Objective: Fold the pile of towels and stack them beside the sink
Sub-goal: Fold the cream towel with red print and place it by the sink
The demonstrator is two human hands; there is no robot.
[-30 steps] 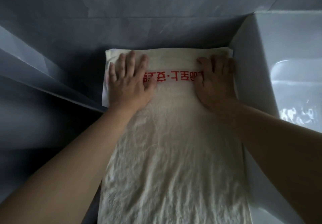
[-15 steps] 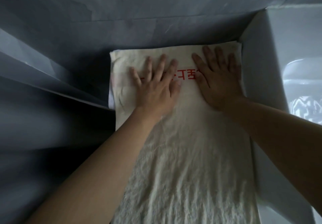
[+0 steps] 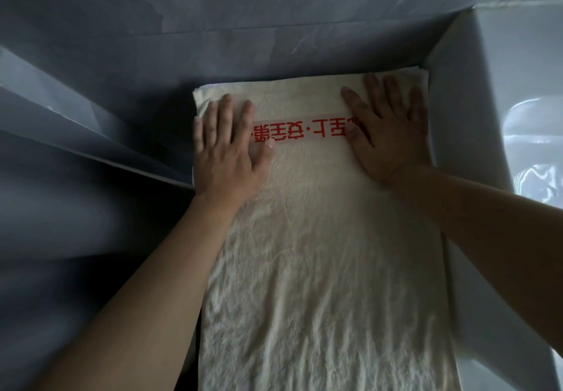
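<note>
**Both palms flat on a cream towel beside the sink**

While the cream towel (image 3: 329,269) lies spread lengthwise on the grey counter (image 3: 76,238), both of the person's hands press down on its far end. Its far edge reaches almost to the grey tiled wall (image 3: 274,10), and its near end runs out of the bottom of the picture. A band of red lettering (image 3: 301,131) crosses the towel between the two hands.

The left hand (image 3: 227,150) lies palm down at the towel's far left corner, fingers straight and close together, thumb stretched toward the lettering; it grips nothing. The right hand (image 3: 393,134) lies palm down at the far right corner, fingers straight and slightly fanned, likewise holding nothing, its little finger close to the towel's right edge.

A white sink (image 3: 502,116) stands just to the right, and the towel's right edge runs along its outer wall. Only part of the basin shows at the right margin; its glossy surface carries bright reflections, and whether anything lies in it cannot be told. At the towel's far right corner more than one layer of fabric seems to show, though the count is unclear.
</note>
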